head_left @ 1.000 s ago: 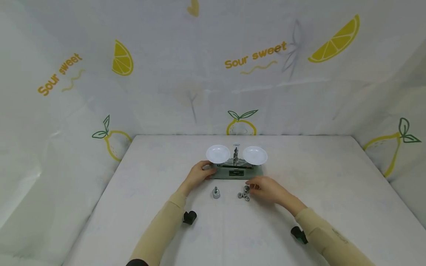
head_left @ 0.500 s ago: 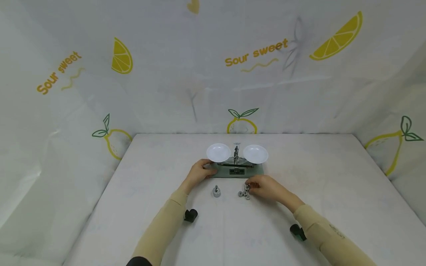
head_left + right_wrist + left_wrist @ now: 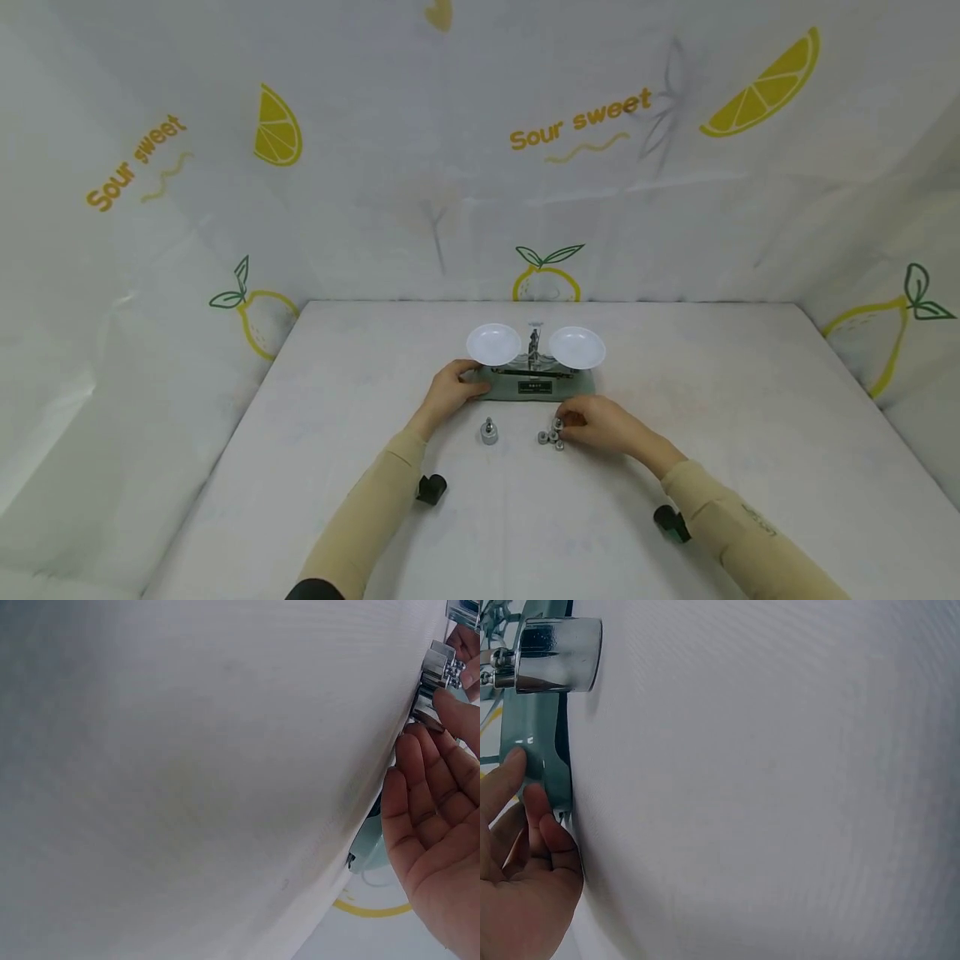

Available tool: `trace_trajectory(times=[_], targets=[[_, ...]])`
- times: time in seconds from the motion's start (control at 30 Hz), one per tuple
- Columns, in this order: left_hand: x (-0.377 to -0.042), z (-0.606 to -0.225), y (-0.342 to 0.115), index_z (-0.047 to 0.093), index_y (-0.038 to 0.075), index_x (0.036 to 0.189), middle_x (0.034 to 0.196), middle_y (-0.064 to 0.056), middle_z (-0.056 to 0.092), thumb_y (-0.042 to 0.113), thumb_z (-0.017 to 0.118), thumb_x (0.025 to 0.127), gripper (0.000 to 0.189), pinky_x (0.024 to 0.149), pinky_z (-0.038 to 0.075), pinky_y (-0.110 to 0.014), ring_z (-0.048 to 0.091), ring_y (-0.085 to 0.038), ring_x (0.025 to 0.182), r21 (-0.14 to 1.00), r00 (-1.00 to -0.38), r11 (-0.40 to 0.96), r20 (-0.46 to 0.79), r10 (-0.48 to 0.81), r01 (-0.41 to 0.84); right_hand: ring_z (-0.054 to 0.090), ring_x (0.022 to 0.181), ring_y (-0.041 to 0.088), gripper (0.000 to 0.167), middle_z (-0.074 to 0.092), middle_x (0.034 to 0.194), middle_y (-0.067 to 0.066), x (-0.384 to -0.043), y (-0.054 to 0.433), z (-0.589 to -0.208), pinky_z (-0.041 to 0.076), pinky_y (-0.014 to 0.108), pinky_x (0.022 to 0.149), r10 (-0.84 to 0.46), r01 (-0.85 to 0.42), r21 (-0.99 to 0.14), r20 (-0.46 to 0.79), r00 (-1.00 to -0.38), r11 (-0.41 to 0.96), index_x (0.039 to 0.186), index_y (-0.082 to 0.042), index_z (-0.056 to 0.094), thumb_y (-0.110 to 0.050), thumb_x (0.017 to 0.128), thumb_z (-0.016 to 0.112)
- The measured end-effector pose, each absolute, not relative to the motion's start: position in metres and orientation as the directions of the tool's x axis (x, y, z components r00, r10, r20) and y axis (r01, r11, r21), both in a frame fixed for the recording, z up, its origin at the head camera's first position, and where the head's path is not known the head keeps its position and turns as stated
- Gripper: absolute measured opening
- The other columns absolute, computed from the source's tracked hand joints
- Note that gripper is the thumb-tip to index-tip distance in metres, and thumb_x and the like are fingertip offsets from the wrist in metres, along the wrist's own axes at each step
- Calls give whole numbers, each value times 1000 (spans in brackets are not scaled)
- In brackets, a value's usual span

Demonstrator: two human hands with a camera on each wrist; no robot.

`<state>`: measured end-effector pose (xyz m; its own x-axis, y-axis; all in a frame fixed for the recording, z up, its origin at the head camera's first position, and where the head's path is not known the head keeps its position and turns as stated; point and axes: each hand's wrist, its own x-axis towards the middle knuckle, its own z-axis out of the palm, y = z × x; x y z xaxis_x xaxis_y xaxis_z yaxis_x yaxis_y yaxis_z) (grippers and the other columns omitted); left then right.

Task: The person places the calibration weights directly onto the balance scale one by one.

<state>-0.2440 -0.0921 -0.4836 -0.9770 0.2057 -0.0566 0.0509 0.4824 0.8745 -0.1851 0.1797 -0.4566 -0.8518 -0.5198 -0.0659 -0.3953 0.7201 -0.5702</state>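
A green-based balance scale (image 3: 576,385) with two white pans stands on the table. My left hand (image 3: 446,398) grips the left end of its base; in the left wrist view, the thumb lies on the green base (image 3: 536,724) and the fingers curl at its end. In front of the scale's right side, my right hand (image 3: 602,423) pinches a small metal weight (image 3: 427,706) between thumb and fingers. Several smaller weights (image 3: 543,437) cluster right beside those fingertips. A larger knobbed metal weight (image 3: 489,433) stands alone in front of the scale's left side.
The left pan (image 3: 493,344) and right pan (image 3: 577,347) rise above the base on either side of the centre post. A white cloth covers the table (image 3: 360,358), and a lemon-printed sheet (image 3: 390,208) hangs behind its far edge.
The head view has shifted very slightly. The right fingertips have drawn in a little on the small weight; the left hand and the scale stay in place.
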Motion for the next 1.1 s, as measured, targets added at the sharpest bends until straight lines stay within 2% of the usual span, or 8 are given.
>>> trace_trajectory(times=[0.17, 0.47, 0.7, 0.83, 1.1], targets=[[-244, -482, -91, 60, 7, 122, 127, -12, 56, 19, 72, 80, 45, 76, 47, -27, 55, -18, 92, 859, -977, 508, -45, 207, 68, 53, 74, 4, 18, 63, 81, -5, -186, 181, -457, 46, 21, 65, -534, -417, -558, -57, -844, 718, 98, -8, 66, -18, 82, 69], [-244, -481, -91, 60, 7, 121, 128, -12, 56, 20, 72, 80, 45, 81, 48, -32, 55, -21, 98, 852, -979, 519, -46, 196, 64, 52, 72, 3, 16, 62, 78, -6, -186, 182, -456, 46, 21, 65, -536, -429, -553, -38, -843, 714, 95, -8, 65, -18, 82, 68], [-242, -485, -92, 59, 8, 122, 129, -11, 56, 22, 72, 79, 47, 87, 47, -38, 56, -24, 104, 854, -981, 518, -60, 187, 47, 54, 74, 5, 18, 63, 80, -5, -187, 187, -454, 47, 22, 66, -498, -387, -563, -51, -866, 730, 97, -10, 65, -17, 81, 67], [-241, -486, -92, 59, 9, 122, 129, -9, 56, 21, 72, 80, 46, 86, 47, -36, 55, -22, 104, 852, -981, 521, -61, 183, 44, 56, 74, 6, 20, 65, 82, -4, -186, 187, -448, 48, 22, 66, -488, -386, -567, -34, -872, 728, 98, -10, 65, -19, 81, 68], [-242, -481, -91, 59, 8, 122, 129, -11, 55, 19, 72, 80, 45, 75, 48, -27, 56, -20, 95, 854, -978, 516, -52, 201, 61, 56, 76, 7, 21, 65, 84, -3, -181, 192, -425, 46, 23, 64, -446, -381, -568, 28, -895, 729, 100, -10, 64, -20, 82, 68]])
